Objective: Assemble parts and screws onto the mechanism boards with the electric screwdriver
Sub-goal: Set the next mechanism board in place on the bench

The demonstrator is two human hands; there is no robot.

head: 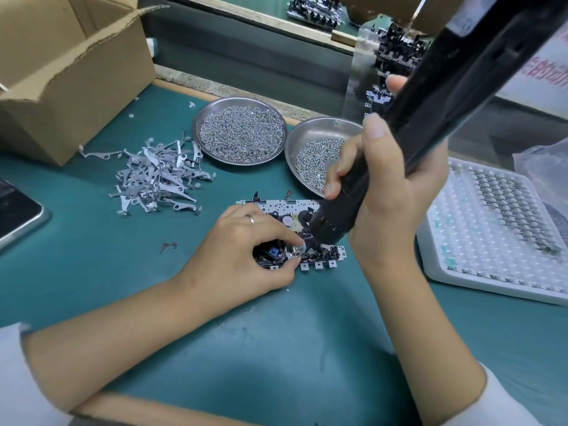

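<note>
A mechanism board [319,262] of white metal with black parts lies on the green mat in the middle. My left hand [246,250] rests on its left half, and its thumb and forefinger pinch a small shiny part on the board. My right hand [390,192] grips the black electric screwdriver [430,112], which slants down from the upper right. The screwdriver's nose is down on the board right beside my left fingertips; the bit itself is hidden.
Two steel dishes of screws [241,132] [316,161] stand behind the board. A heap of grey metal levers [156,176] lies to the left, and an open cardboard box [61,75] behind it. A white tray of small parts [491,229] sits on the right. More boards [393,53] are stacked at the back.
</note>
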